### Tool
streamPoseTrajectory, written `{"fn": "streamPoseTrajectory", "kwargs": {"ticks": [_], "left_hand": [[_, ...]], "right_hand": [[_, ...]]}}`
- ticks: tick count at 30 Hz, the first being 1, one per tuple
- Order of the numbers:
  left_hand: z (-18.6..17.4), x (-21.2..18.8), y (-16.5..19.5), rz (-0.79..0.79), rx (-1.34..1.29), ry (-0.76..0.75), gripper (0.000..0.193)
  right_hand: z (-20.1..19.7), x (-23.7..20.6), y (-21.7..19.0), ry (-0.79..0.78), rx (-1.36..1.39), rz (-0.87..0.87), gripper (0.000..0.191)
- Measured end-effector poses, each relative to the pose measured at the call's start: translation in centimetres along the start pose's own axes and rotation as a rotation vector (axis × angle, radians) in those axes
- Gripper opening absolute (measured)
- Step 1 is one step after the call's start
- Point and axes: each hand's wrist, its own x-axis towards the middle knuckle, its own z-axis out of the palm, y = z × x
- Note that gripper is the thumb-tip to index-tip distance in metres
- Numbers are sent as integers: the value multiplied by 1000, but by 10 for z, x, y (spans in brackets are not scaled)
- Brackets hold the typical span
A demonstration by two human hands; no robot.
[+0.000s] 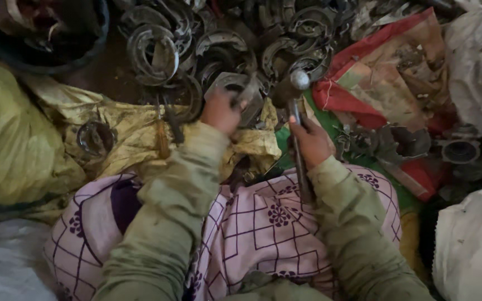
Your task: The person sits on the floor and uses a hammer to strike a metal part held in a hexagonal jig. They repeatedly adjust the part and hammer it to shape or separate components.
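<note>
My left hand [220, 111] grips a curved grey metal brake shoe [240, 89] that rests on a pile of similar shoes. My right hand [310, 142] is closed around the handle of a hammer [298, 100]. The hammer stands upright, its rounded metal head just right of the held shoe. Both arms wear dirty olive sleeves and reach out over my lap, which is covered by a pink patterned cloth [263, 223].
A heap of several rusty brake shoes [207, 44] fills the top centre. A yellow plastic sheet [23, 145] lies left, with a screwdriver [163, 139] and a metal ring [96, 138] on it. A red and green sack [386, 78], metal parts [458, 147] and white sacks [475, 239] are right.
</note>
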Motion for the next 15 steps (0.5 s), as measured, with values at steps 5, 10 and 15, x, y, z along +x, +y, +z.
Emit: {"fn": "streamPoseTrajectory", "kwargs": {"ticks": [5, 10, 15], "left_hand": [[-38, 12, -8, -457, -652, -265, 51], [-31, 3, -11, -374, -1345, -166, 47], [-19, 3, -12, -409, -1449, -81, 33]], "right_hand": [[5, 20, 19, -84, 21, 16, 54], [1, 24, 35, 31, -645, -156, 56], [3, 17, 38, -80, -1027, -159, 51]]}}
